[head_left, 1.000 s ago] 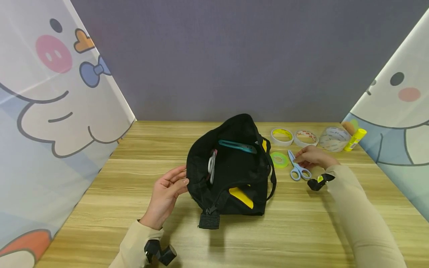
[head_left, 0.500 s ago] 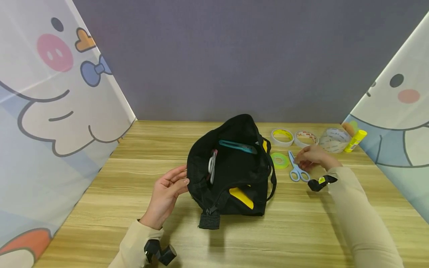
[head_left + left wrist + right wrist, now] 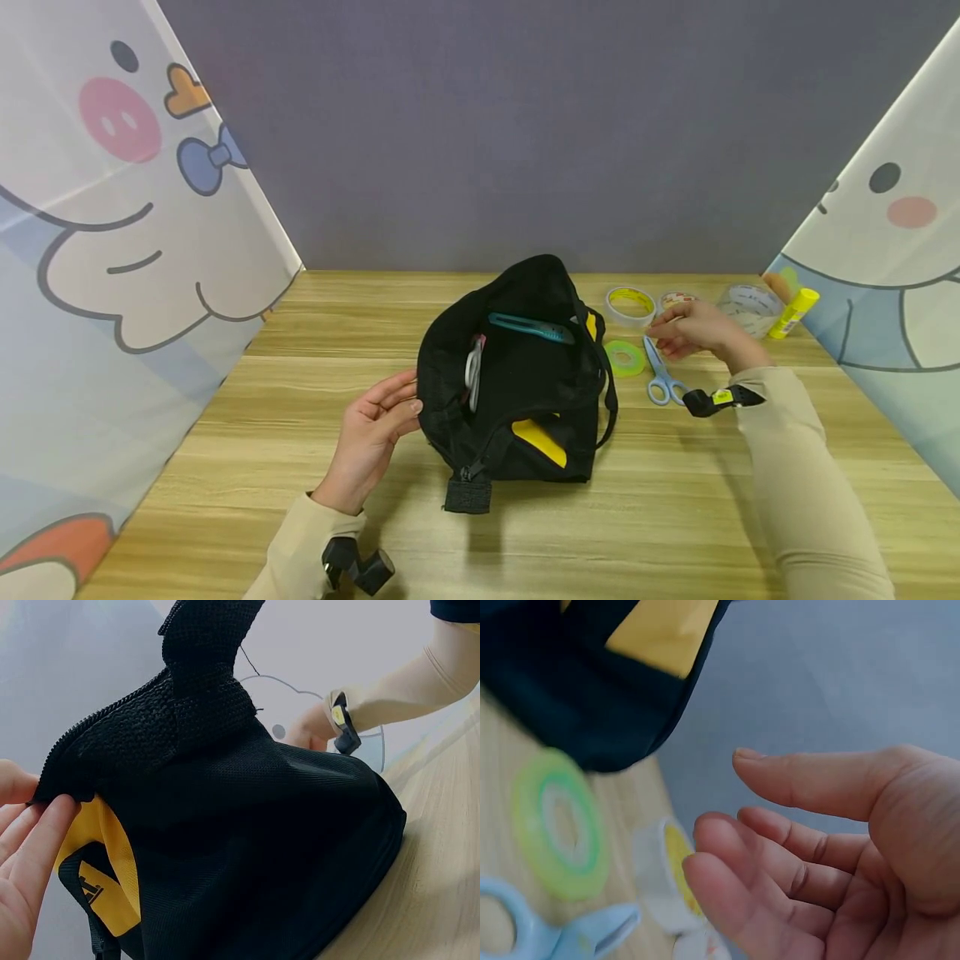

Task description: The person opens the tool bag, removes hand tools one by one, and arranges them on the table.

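Note:
My left hand [image 3: 369, 437] pinches the left rim of a black bag [image 3: 517, 392] with yellow patches. The bag stands with its mouth open. Inside lie a teal utility knife [image 3: 531, 327] and a slim white item [image 3: 473, 375] against the left wall. In the left wrist view the fingers [image 3: 45, 847] are at the zippered edge. My right hand [image 3: 697, 329] hovers above the light blue scissors [image 3: 663, 383], partly hiding a tape roll [image 3: 678, 297] behind it. The right wrist view shows its thumb and fingers [image 3: 802, 780] apart, holding nothing.
A flat green tape roll [image 3: 625, 358] lies between bag and scissors. Behind it sits a white tape roll with a yellow inside [image 3: 632, 318]. Further right are a wide clear tape roll [image 3: 750, 312] and a yellow glue stick [image 3: 795, 313]. A grey panel [image 3: 480, 150] borders the table's back.
My right hand has risen from beside the scissors and shifted slightly toward the tape rolls at the back. The scissors stay on the table. My left hand and the bag have kept their place.

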{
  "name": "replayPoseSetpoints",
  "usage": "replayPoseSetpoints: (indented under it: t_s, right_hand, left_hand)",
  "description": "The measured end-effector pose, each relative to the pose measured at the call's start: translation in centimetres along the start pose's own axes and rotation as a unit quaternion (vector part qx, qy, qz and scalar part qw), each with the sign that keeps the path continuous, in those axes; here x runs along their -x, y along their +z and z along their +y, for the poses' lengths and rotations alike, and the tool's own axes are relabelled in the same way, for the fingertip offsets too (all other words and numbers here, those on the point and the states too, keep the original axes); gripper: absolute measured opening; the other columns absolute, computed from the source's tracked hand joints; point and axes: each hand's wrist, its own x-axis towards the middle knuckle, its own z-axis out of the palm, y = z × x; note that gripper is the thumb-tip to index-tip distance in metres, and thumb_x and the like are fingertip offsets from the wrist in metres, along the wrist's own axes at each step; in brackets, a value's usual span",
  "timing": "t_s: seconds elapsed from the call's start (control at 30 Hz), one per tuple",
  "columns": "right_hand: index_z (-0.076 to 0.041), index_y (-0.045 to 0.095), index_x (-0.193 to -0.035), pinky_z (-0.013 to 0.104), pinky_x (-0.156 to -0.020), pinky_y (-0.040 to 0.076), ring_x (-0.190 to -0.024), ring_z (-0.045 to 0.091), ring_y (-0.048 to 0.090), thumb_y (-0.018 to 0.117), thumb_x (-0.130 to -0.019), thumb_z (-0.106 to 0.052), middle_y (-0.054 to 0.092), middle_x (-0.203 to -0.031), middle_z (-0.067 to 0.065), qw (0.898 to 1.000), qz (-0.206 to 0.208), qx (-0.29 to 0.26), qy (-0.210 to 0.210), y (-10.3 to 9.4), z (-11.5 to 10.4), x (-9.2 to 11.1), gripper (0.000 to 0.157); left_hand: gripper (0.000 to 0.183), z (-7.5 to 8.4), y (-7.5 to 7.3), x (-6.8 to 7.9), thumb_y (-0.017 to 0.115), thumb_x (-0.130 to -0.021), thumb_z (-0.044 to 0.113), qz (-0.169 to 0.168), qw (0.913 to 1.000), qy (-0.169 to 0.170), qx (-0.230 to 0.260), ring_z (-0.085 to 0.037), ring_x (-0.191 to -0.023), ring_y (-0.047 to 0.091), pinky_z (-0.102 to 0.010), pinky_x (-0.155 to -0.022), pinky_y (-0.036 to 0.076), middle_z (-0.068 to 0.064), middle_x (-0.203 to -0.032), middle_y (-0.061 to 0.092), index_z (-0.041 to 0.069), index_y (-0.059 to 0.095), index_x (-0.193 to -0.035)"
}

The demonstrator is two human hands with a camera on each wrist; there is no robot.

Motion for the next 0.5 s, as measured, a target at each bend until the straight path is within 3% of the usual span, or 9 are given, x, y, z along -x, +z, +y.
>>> replayPoseSetpoints:
  t_s: [0.5]
  right_hand:
    - [0.014, 0.052, -0.121, 0.035, -0.061, 0.061, -0.063, 0.017, 0.067, 0.066, -0.097, -0.013, 0.068, -0.08, 0.01, 0.996, 0.002, 0.003, -0.085, 2.5, -6.1, 1.3, 0.039]
  left_hand:
    - [0.043, -0.1, -0.1, 0.1, 0.057, -0.093, -0.013, -0.007, 1.0, 0.001, -0.002, -0.01, -0.09, 0.069, -0.024, -0.073, 0.059, 0.0, -0.109, 0.072, 0.017, 0.071, -0.12]
